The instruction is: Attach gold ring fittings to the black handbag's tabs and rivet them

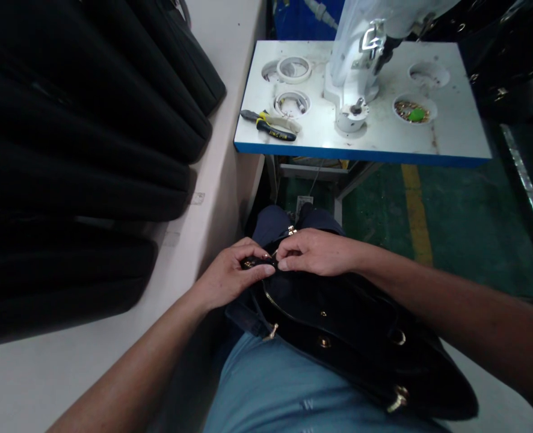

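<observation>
A black handbag [338, 313] with gold-coloured fittings lies across my lap, its zipper edge facing up. My left hand [233, 270] pinches the bag's far left end, thumb and fingers around a black piece with small gold metal parts. Right beside it, my right hand [314, 251] has its thumb and fingertips closed at the same spot. What the right fingertips hold is mostly hidden; a small shiny bit shows between the hands. A gold clasp [272, 332] hangs from a strap at the bag's near left side.
Several black bags [113, 120] stand in a row on the pale table [180, 252] at left. Ahead, a white press [352, 72] is mounted on a blue-edged bench [320, 135] with pliers [271, 126], a tape roll [293, 69] and a cup of metal fittings [413, 111].
</observation>
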A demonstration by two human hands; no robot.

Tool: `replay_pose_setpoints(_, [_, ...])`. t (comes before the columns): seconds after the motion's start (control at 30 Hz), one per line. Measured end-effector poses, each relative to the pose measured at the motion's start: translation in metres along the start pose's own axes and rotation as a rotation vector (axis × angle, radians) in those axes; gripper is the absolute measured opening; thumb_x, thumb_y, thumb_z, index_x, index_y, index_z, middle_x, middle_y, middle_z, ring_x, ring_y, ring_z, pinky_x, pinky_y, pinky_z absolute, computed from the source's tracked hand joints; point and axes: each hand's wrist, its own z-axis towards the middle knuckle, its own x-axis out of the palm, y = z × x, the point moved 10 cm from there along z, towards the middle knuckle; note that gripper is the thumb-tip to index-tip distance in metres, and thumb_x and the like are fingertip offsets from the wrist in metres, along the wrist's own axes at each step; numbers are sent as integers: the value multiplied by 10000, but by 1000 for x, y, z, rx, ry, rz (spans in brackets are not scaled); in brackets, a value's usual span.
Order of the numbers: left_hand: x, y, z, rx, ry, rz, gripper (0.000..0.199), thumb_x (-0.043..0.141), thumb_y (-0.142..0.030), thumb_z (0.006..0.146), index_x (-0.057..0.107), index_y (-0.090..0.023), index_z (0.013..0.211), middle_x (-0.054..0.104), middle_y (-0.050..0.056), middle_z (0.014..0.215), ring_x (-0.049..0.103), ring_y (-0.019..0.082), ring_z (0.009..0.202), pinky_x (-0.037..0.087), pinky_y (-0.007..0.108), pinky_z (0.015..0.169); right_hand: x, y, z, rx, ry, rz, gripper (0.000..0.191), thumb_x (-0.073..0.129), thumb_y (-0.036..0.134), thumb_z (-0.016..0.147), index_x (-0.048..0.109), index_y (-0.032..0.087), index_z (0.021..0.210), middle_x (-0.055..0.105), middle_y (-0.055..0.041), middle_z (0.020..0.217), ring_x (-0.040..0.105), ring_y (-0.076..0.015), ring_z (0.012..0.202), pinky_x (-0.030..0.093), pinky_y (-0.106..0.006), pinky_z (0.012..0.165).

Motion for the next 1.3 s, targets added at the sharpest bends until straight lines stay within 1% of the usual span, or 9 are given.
replay_pose_setpoints(0.2, [-1,-16,-6,120,-90,56,109,821,-287,839,778,-214,909,686,29,879,664,167,849,527,310,783,2,-3,-9,57,-75,141,145,698,282,883,779,166,917,750,1,794,662,-145,731,435,-246,660])
replay_pose_setpoints(0.37, [1,-36,-16,287,-113,215,68,750,-265,911,768,-218,958,694,43,907,669,151,852,529,276,737,-1,8,-10,2,-1,102,212,586,174,904,796,176,935,782,2,881,679,-142,795,461,-252,748])
replay_pose_setpoints(0.47, [4,-45,-21,375,-104,336,84,725,-227,928,753,-216,1007,707,47,943,666,150,876,526,281,756,-4,9,-8,12,4,57,211,580,157,902,791,162,917,770,2,849,664,-135,768,447,-245,724])
replay_pose_setpoints(0.6, [6,-47,-25,424,-90,428,112,703,-212,940,734,-224,1047,721,47,967,663,155,880,524,287,747,-1,9,-7,22,-6,64,182,601,162,892,782,152,903,724,10,762,615,-123,694,420,-234,653])
replay_pose_setpoints(0.77, [6,-50,-28,476,-97,448,121,698,-189,938,727,-224,1050,731,40,960,672,149,863,525,277,731,1,11,-7,3,-10,55,199,583,144,884,781,148,902,728,2,769,608,-124,685,419,-233,639])
replay_pose_setpoints(0.93, [5,-51,-28,477,-106,454,125,705,-189,933,723,-215,1054,732,46,970,680,156,868,525,275,726,1,9,-9,21,-8,94,195,586,172,893,779,146,897,718,4,768,606,-121,689,424,-229,648])
replay_pose_setpoints(1.1, [5,-48,-26,456,-116,420,123,724,-193,921,733,-221,1041,725,37,966,684,144,868,523,261,735,-1,6,-9,64,-98,113,194,613,261,916,780,163,899,704,8,768,600,-127,716,414,-233,645])
replay_pose_setpoints(1.23, [-4,-40,-23,352,-145,254,106,750,-212,903,732,-218,1006,701,43,997,684,145,910,533,264,789,-2,9,-9,69,-140,121,187,598,253,925,777,198,906,727,19,802,626,-134,750,431,-248,684])
replay_pose_setpoints(1.3, [-12,-35,-22,268,-204,169,174,808,-249,852,726,-223,1002,686,52,1058,676,171,987,533,295,864,-5,16,-11,50,-162,97,185,594,237,927,778,219,925,747,21,845,652,-144,787,448,-264,727])
